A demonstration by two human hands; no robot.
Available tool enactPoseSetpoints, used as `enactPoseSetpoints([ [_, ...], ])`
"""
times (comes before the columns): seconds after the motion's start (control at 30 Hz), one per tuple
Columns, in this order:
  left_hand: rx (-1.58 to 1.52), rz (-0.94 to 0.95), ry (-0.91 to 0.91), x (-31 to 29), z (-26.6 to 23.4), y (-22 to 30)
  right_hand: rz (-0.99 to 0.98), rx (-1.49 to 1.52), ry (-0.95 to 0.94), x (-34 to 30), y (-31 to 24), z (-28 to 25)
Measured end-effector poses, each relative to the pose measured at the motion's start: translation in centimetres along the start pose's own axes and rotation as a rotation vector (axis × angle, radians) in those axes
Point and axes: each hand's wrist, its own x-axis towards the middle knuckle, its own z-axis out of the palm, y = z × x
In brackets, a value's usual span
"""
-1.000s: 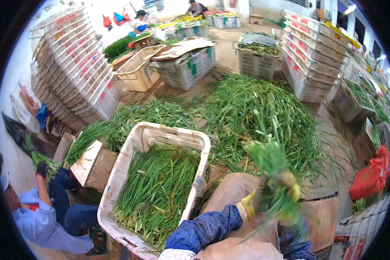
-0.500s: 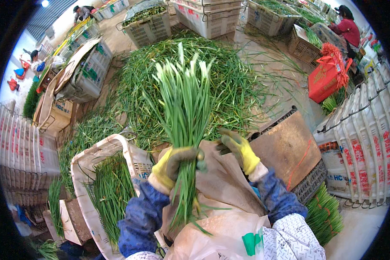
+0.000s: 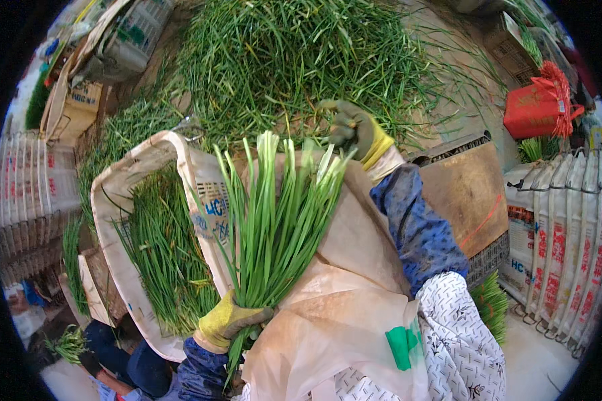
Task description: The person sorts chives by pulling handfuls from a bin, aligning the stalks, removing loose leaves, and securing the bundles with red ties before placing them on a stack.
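My left hand point(image 3: 233, 319), in a yellow and dark-palmed work glove, is closed around the lower part of a bunch of garlic chives point(image 3: 264, 237). The pale stem ends fan out away from me, and the green leaf tips hang below the fist. My right hand point(image 3: 358, 134), gloved alike, is raised beyond the stem ends, near the edge of the leaf heap. Its fingers are half bent and apart, with nothing seen in them. Left of the bunch stands a white plastic crate point(image 3: 107, 200) holding more chives point(image 3: 170, 250).
A large heap of loose green leaves point(image 3: 294, 60) covers the floor ahead. To my right are a board-topped black crate point(image 3: 461, 200), tied green bundles point(image 3: 491, 304), stacked white crates point(image 3: 555, 247) and a red bag point(image 3: 538, 110). Another person point(image 3: 140, 367) sits at the lower left.
The bunch has come down and closer to me with my left hand, its stem ends spreading wider. My right hand has moved forward, away from me. The view has tilted downward.
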Motion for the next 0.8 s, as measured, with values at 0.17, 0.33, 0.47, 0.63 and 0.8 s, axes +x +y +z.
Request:
enactPoseSetpoints([
  [0.17,0.078,-0.089,-0.066,0.6,-0.4,0.8,-0.385,-0.672,0.661,-0.1,-8.8,0.7],
  [0.33,0.165,-0.086,-0.006,0.7,-1.0,-0.7,0.067,-1.344,0.354,3.2,-3.4,7.5],
  [0.47,0.307,-0.073,-0.050,1.2,-1.0,0.6,0.259,-1.415,-0.165,6.2,0.7,8.9],
  [0.63,0.271,-0.011,-0.134,1.1,-1.3,1.3,0.261,-1.549,-0.177,6.7,1.7,9.3],
  [0.8,0.320,-0.017,-0.141,1.6,-1.8,-0.4,-0.036,-2.056,-0.253,4.8,1.3,10.0],
])
